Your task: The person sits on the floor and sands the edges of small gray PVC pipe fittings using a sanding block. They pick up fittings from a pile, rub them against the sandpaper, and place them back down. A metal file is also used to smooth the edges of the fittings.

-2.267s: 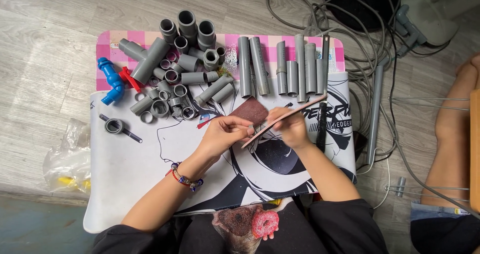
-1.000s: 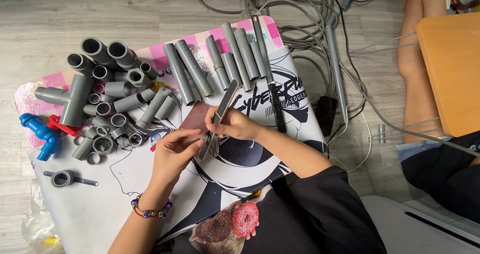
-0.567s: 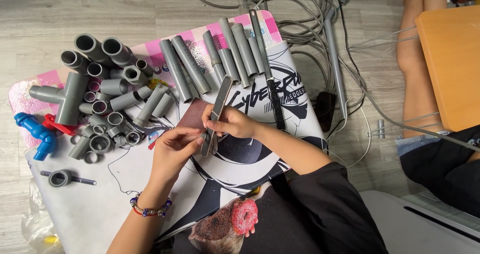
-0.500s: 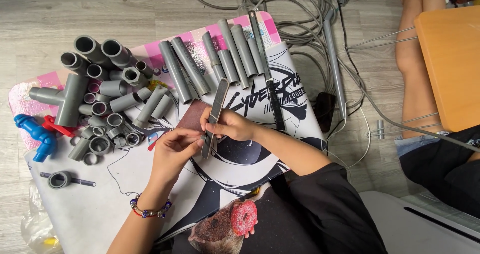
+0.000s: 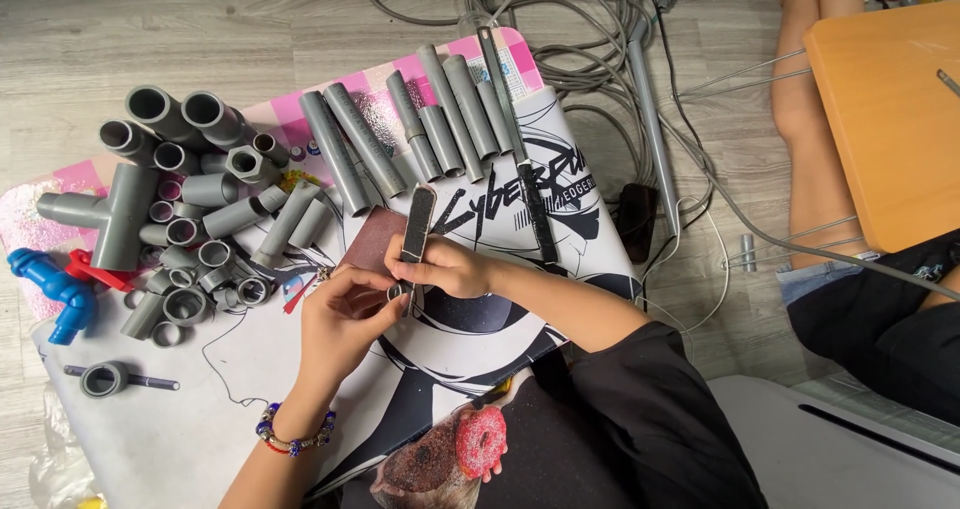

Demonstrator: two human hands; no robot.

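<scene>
The grey strip point(image 5: 417, 224) now stands upright in the right hand point(image 5: 440, 266) instead of slanting, with the left hand point(image 5: 345, 319) closer against it.

Grey pipe pieces point(image 5: 352, 155), blue tap point(image 5: 50, 294) — red handle, pink-checked mat edge point(image 5: 290, 109), black-and-white printed mat point(image 5: 560, 219), orange board point(image 5: 885, 109)

Single head-worn view, looking steeply down from close above onto white printed mat point(image 5: 180, 409) on grey wooden floor point(image 5: 260, 19).

Right hand point(image 5: 448, 267) grips a flat sanding stick point(image 5: 415, 231), upright above its fingers. Left hand point(image 5: 345, 319) pinches a small grey ring point(image 5: 393, 293) against the stick's lower end.
</scene>
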